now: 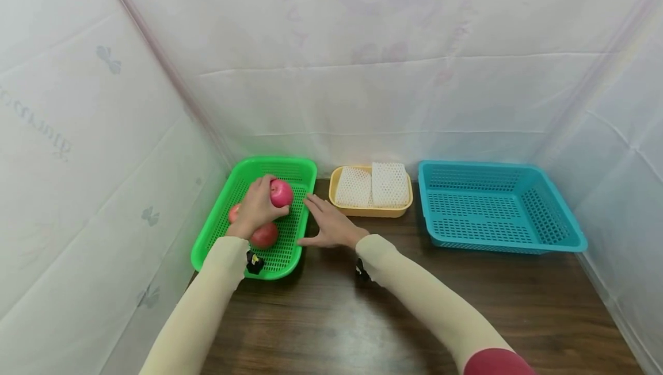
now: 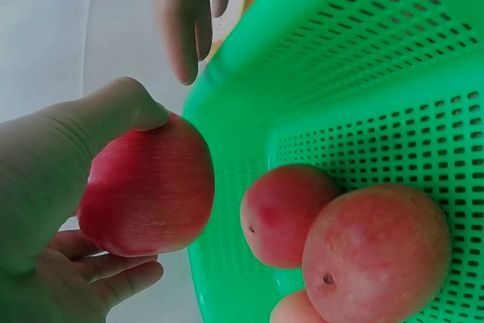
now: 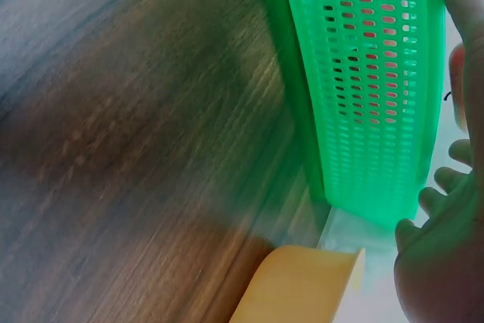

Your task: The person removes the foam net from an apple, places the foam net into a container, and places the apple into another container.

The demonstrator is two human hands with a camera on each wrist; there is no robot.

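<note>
My left hand [image 1: 256,207] grips a red apple [image 1: 282,193] above the green basket [image 1: 269,275], thumb on one side and fingers on the other. In the left wrist view the held apple [image 2: 151,191] is smooth and dark red. Several other reddish fruits [image 2: 378,251] lie in the basket below, partly hidden by the left hand in the head view. Beside the basket's right rim is my right hand [image 1: 332,226], fingers spread and holding nothing. The right wrist view shows its fingertips right at the rim [image 3: 437,51].
A yellow tray [image 1: 370,212] with white foam net sleeves [image 1: 389,185] stands right of the green basket, against the white sheeted wall [image 1: 362,104]. Farther right, a blue basket [image 1: 492,245] sits on the dark wooden table [image 1: 331,312].
</note>
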